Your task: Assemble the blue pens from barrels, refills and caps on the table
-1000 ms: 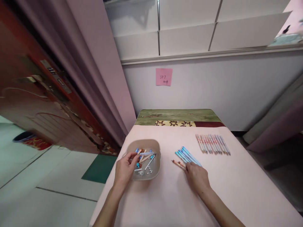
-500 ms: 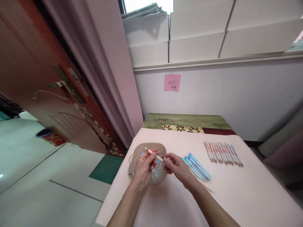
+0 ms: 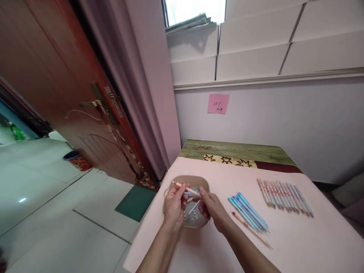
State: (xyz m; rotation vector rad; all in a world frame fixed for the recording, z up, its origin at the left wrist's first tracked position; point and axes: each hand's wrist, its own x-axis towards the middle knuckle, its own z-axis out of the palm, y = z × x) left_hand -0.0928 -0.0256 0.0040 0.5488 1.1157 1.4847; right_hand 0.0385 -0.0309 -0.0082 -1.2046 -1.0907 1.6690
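My left hand pinches the orange end of a slim orange-and-cream pen above a beige basin. At the pen's other end, the fingers of my right hand are closed on its pale part. Inside the basin lie several small white pieces, a white stick-like part and some blue parts, partly hidden by my hands. Right of my right hand, a group of blue pens rests on the table, with a similar orange-and-cream pen in front of it.
Several pens with pale, reddish and grey barrels lie side by side at the right of the pink-covered table. A wall with a pink note stands behind. To the left are a wooden door and a green mat.
The view has shifted, so the scene sits farther right and slightly lower. Both hands still hold the pen over the basin. The orange-and-cream pen beside the blue ones shows more fully.
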